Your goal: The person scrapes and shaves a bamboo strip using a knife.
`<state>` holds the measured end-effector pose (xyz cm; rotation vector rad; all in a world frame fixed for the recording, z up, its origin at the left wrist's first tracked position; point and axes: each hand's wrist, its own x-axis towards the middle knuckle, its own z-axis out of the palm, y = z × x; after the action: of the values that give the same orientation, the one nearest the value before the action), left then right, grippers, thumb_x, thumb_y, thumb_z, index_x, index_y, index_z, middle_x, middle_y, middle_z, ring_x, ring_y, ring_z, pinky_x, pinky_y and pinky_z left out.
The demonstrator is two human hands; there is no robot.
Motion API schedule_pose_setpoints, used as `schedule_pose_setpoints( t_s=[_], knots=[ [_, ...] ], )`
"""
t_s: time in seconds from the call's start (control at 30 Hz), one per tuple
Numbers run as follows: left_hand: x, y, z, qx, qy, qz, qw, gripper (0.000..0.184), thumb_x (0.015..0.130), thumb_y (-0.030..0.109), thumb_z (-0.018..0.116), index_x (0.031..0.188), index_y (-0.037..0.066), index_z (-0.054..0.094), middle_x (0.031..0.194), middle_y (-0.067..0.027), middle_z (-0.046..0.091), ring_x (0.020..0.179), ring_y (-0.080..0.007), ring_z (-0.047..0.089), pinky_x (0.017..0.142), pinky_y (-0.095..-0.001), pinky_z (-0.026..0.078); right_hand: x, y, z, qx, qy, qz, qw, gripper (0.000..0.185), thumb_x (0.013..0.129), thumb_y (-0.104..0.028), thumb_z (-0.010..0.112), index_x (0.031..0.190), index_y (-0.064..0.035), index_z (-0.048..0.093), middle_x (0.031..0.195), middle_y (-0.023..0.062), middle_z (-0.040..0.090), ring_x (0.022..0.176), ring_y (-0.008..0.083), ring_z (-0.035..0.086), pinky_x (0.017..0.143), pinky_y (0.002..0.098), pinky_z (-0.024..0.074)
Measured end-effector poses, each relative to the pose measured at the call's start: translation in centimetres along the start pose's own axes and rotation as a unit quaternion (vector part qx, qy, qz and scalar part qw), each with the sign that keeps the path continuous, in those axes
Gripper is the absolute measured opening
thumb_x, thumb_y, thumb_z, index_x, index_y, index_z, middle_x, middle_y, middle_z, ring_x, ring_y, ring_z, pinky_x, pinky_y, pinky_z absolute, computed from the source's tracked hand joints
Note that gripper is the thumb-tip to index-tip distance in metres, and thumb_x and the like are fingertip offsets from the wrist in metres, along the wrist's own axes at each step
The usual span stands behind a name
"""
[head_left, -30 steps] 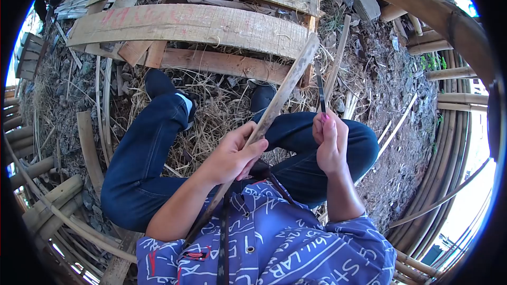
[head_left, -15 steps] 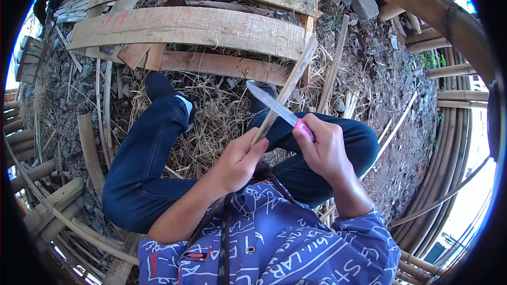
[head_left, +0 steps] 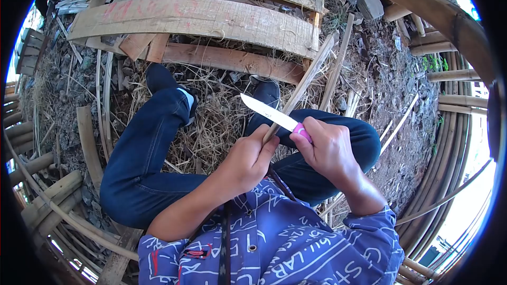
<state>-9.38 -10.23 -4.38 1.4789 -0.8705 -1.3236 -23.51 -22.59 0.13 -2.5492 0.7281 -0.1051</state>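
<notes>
My left hand [head_left: 248,161] is closed round the lower end of a bamboo strip [head_left: 309,76], which slants up and to the right, away from me. In my right hand [head_left: 328,146] is a knife [head_left: 269,114] with a pink handle, gripped in the fist. Its bright blade points to the upper left and lies across the strip just above my left hand. Whether the edge presses into the bamboo I cannot tell. The far end of the strip reaches the right end of a wooden slatted pallet [head_left: 190,18].
Dry shavings [head_left: 203,111] cover the ground between my legs. Another bamboo strip [head_left: 338,63] lies to the right of the held one. Thick bamboo poles [head_left: 412,0] stand at the upper right, and stacked bamboo [head_left: 451,137] runs along the right side. Cut bamboo pieces [head_left: 55,198] lie at the left.
My right hand has moved slightly to the right and down, and the blade lies flatter and nearer my left hand. My left hand and the strip have shifted a little to the right.
</notes>
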Motion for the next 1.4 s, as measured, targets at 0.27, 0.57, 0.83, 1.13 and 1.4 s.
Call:
schedule_pose_setpoints(
  t_s=[0.27,0.57,0.83,1.13,1.4],
  knots=[
    [-0.6,0.6,0.2,0.059,-0.018,-0.06,0.996,0.017,0.097,0.015,0.046,0.092,-0.001,0.049,0.059,-0.0086,0.048,0.053,-0.0139,0.046,0.051,-0.0329,0.037,0.9,2.2,-0.7,-0.033,0.035,0.064,0.997,0.035,0.089,-0.034,0.061,0.072,-0.0049,0.051,0.059,0.0142,0.055,0.053,0.0348,0.057,0.047,0.0427,0.0426],
    [-0.8,0.3,0.5,0.088,-0.012,-0.016,0.996,0.016,0.095,0.013,0.048,0.088,-0.002,0.045,0.057,-0.0221,0.052,0.056,-0.0423,0.056,0.051,-0.0472,0.041,2.0,4.5,-1.4,-0.035,0.085,0.081,0.993,0.032,0.093,-0.031,0.055,0.074,-0.0055,0.053,0.056,0.0149,0.052,0.052,0.0354,0.056,0.047,0.0423,0.0411],
    [-0.7,0.5,0.6,0.078,-0.023,-0.016,0.997,0.018,0.096,0.014,0.047,0.087,-0.001,0.043,0.056,-0.0214,0.052,0.055,-0.0416,0.055,0.051,-0.0468,0.041,2.8,5.9,-3.0,0.015,0.14,0.138,0.98,0.032,0.095,-0.028,0.052,0.078,-0.0021,0.06,0.053,0.0132,0.051,0.047,0.0316,0.053,0.046,0.0383,0.0397],
    [-0.2,0.4,0.5,0.088,-0.004,-0.021,0.996,0.018,0.096,0.014,0.047,0.087,-0.001,0.042,0.058,-0.0219,0.053,0.058,-0.0428,0.056,0.052,-0.0475,0.041,-0.4,0.0,-0.3,0.083,0.0,0.09,0.992,0.03,0.089,-0.024,0.062,0.07,-0.0037,0.053,0.054,0.0152,0.051,0.051,0.0365,0.054,0.047,0.0414,0.04],
    [-0.9,0.1,0.7,0.11,0.026,0.018,0.993,0.017,0.095,0.014,0.049,0.089,-0.001,0.043,0.057,-0.0227,0.052,0.056,-0.0443,0.055,0.051,-0.0491,0.041,0.3,1.7,-0.9,-0.007,0.065,0.14,0.988,0.032,0.09,-0.03,0.061,0.072,-0.005,0.055,0.054,0.0156,0.051,0.052,0.0371,0.055,0.047,0.0416,0.0407]
  ],
)
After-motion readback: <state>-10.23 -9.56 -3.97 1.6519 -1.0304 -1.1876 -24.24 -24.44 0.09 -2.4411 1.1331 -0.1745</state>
